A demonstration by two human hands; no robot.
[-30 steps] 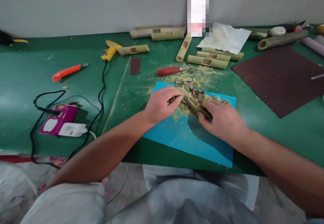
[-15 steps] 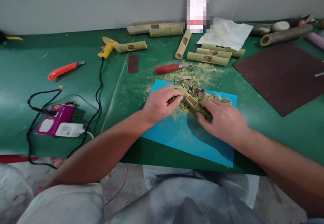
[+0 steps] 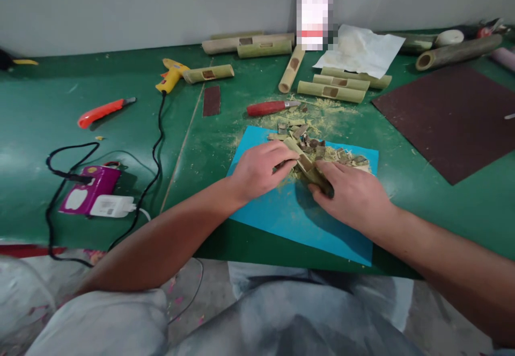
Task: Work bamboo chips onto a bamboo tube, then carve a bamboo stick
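A short green bamboo tube (image 3: 295, 146) with a rectangular cut-out lies slantwise over a blue sheet (image 3: 265, 214). My right hand (image 3: 354, 198) is closed around its lower right end, fingers on top and thumb below. My left hand (image 3: 263, 169) is closed in a pinch, its fingertips at the cut-out's left edge. Whatever lies between those fingertips is hidden. Bamboo chips and shavings (image 3: 311, 142) are heaped behind the tube. Beyond them rests a red-handled knife (image 3: 267, 108) with its blade to the right.
Several cut bamboo tubes (image 3: 332, 92) lie toward the wall, beside white paper (image 3: 358, 50). A dark brown sheet (image 3: 450, 125) is at right. At left are a yellow glue gun (image 3: 173, 74), an orange utility knife (image 3: 100, 113), a small brown strip (image 3: 212, 101) and a purple power block (image 3: 90, 190) with cords.
My left hand has slid right along the bamboo tube to its cut-out, and the tube's upper left end now shows. My right hand keeps its hold, shifted slightly.
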